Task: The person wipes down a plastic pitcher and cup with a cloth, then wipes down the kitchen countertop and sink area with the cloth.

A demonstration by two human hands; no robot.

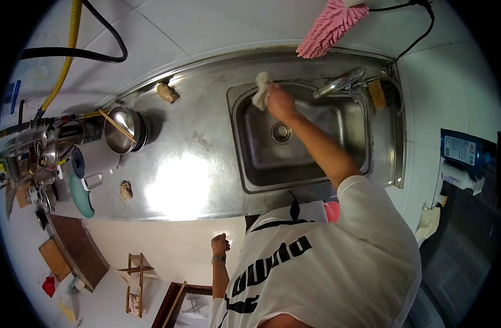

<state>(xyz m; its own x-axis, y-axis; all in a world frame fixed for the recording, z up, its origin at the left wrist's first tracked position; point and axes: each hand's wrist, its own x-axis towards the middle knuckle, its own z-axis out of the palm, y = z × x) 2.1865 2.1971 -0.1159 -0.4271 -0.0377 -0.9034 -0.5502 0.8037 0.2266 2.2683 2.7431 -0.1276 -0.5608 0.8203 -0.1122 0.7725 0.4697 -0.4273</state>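
My right hand (281, 102) is closed on a pale, crumpled dishcloth (262, 90). It presses the cloth at the far left corner of the steel sink (241, 158), by the rim. Inside the basin, a round drain strainer (281, 133) shows below my forearm, and no standing water can be made out. My left hand (220, 245) hangs low beside my body, in front of the counter edge, with its fingers curled into a fist and nothing visible in it. A chrome faucet (340, 82) stands at the sink's back right.
On the steel counter (207, 126) lie two crumpled brown cloths (167, 93). Stacked metal bowls (119, 130) with chopsticks stand left, near a white jug (97, 158) and a green oval item (81, 195). A pink chenille mitt (332, 28) hangs above; a sponge (376, 94) sits right of the faucet.
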